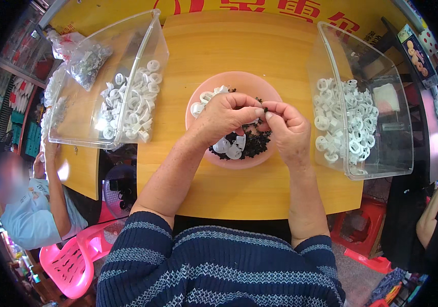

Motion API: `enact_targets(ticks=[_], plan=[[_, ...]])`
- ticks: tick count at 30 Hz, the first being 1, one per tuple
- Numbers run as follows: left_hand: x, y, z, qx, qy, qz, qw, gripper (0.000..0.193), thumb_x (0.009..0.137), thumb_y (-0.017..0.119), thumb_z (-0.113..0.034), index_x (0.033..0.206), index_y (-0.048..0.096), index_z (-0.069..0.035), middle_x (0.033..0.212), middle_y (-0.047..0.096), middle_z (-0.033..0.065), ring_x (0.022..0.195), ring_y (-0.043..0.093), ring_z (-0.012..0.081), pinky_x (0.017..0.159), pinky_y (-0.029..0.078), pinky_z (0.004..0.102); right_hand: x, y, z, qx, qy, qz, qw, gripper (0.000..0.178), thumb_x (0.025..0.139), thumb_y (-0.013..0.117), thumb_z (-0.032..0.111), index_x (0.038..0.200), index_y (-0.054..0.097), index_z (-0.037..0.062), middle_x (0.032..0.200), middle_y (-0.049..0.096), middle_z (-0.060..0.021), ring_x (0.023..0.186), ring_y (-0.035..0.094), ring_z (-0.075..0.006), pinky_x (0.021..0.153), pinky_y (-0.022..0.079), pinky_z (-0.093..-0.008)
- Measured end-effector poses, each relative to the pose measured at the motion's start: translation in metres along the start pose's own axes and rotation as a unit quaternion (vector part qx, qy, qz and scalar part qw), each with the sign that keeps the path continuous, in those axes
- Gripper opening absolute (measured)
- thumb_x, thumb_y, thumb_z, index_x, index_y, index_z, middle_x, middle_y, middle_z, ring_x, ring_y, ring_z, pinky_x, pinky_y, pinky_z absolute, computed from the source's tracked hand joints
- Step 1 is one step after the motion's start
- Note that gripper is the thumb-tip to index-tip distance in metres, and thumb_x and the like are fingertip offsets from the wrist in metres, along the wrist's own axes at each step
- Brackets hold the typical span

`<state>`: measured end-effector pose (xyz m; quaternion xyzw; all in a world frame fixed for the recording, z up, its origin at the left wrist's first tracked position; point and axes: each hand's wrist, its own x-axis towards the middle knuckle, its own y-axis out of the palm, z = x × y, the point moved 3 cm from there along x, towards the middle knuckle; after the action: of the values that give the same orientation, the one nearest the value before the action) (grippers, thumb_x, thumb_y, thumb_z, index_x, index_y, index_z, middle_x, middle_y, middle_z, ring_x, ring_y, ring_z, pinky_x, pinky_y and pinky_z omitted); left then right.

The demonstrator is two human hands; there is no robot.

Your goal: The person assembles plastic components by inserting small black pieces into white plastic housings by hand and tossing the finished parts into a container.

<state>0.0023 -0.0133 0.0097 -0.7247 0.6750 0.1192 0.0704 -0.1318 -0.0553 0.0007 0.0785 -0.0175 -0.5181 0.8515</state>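
Above a round pink bowl (275, 94), the fingertips of both my hands meet in a pinch. A small black piece (265, 109) shows between them; its exact shape is too small to make out. My left hand (229, 113) is closed at thumb and forefinger, and my right hand (289, 127) pinches from the other side. In the bowl lie many small black pieces (254, 145). White ring-shaped plastic parts (233, 151) rest on them at the front, with more at the bowl's left. My left hand hides the bowl's middle.
Clear plastic bins holding white plastic parts stand to the left (160, 43) and right (408, 153) on the wooden table (249, 197). A bag of parts (90, 64) sits at the left bin. Another person (40, 204) sits left; an arm (430, 217) shows far right.
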Motion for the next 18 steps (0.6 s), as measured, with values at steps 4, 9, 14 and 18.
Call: enact_targets(ticks=[4, 9, 14, 18], plan=[[0.001, 0.003, 0.001, 0.028, 0.001, -0.018, 0.999, 0.016, 0.077, 0.06, -0.018, 0.082, 0.061, -0.003, 0.069, 0.057, -0.0012, 0.06, 0.051, 0.0032, 0.048, 0.042, 0.0167, -0.002, -0.001, 0.005, -0.288, -0.232, -0.036, 0.928, 0.015, 0.077, 0.05, 0.0, 0.089, 0.059, -0.0013, 0.075, 0.059, -0.0049, 0.066, 0.055, -0.0081, 0.059, 0.045, -0.0211], [0.001, 0.003, 0.003, 0.046, 0.012, -0.032, 0.998, 0.016, 0.077, 0.059, -0.018, 0.082, 0.061, -0.003, 0.069, 0.057, -0.0013, 0.059, 0.051, 0.0034, 0.047, 0.042, 0.0163, -0.003, 0.002, 0.007, -0.313, -0.269, -0.036, 0.91, 0.016, 0.074, 0.053, -0.001, 0.088, 0.059, -0.0006, 0.076, 0.059, -0.0074, 0.067, 0.056, -0.0131, 0.06, 0.046, -0.0236], [0.001, -0.001, 0.006, -0.116, -0.004, -0.024, 0.993, 0.016, 0.079, 0.058, -0.021, 0.08, 0.06, -0.006, 0.073, 0.058, 0.0003, 0.064, 0.053, 0.006, 0.048, 0.044, 0.018, 0.0, -0.002, -0.002, -0.053, -0.093, 0.002, 0.994, 0.017, 0.075, 0.053, -0.001, 0.091, 0.057, -0.0014, 0.078, 0.059, -0.0054, 0.069, 0.057, -0.0118, 0.061, 0.047, -0.0227], [0.002, -0.001, 0.007, -0.174, -0.012, 0.001, 0.985, 0.015, 0.079, 0.058, -0.021, 0.08, 0.06, -0.006, 0.073, 0.059, 0.0017, 0.064, 0.054, 0.0075, 0.048, 0.044, 0.0186, 0.0, -0.002, 0.0, 0.004, -0.072, 0.01, 0.997, 0.016, 0.077, 0.053, -0.001, 0.093, 0.056, -0.0027, 0.079, 0.057, -0.0031, 0.07, 0.055, -0.0078, 0.062, 0.046, -0.02]])
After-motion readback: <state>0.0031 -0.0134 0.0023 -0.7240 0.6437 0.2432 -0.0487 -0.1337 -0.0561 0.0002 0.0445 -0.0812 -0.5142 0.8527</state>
